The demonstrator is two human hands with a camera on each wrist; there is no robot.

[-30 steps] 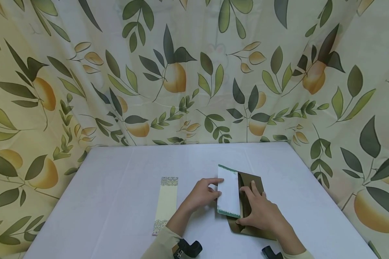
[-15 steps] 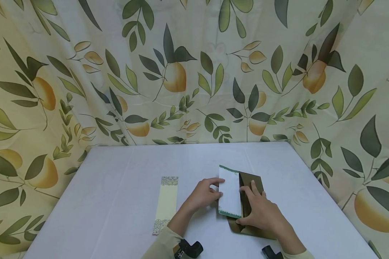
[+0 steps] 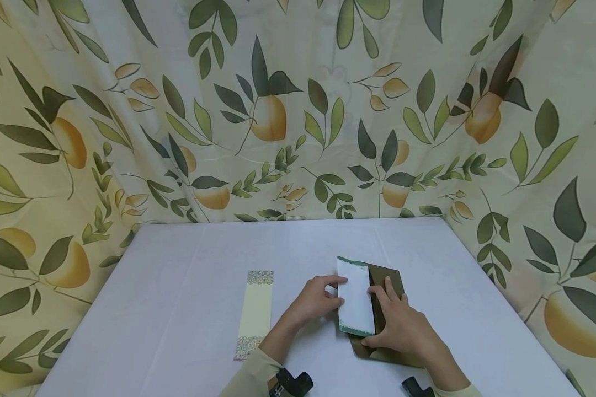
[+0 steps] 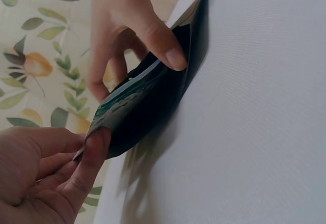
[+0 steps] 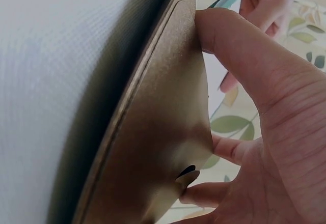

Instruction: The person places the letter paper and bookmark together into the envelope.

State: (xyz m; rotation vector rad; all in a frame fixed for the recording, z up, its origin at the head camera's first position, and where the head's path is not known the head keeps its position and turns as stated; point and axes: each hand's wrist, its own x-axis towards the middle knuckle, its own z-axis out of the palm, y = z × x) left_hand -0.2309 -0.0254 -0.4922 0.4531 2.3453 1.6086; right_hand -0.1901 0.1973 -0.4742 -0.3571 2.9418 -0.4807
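In the head view my left hand [image 3: 319, 298] pinches the left edge of a white card [image 3: 355, 298] with green borders at its far and near ends. The card's right part goes into the mouth of a brown envelope [image 3: 385, 272]. My right hand [image 3: 402, 325] grips the envelope, thumb at its near side and fingers spread across it. Up close, the left wrist view has the card [image 4: 119, 104] between my left thumb and fingers, with the envelope's dark mouth gaping round it. The envelope's brown face [image 5: 163, 112] bulges under my right thumb in the right wrist view.
A pale yellow paper strip [image 3: 255, 311] with patterned bands at both ends lies left of my left forearm. The white-covered table [image 3: 193, 286] meets a leaf-and-fruit patterned curtain [image 3: 283, 182] at its far edge. A dark camera [image 3: 293, 380] sits on my left wrist.
My left hand has shifted slightly right, and the card has slid a little further into the envelope. The right hand and envelope have stayed nearly still.
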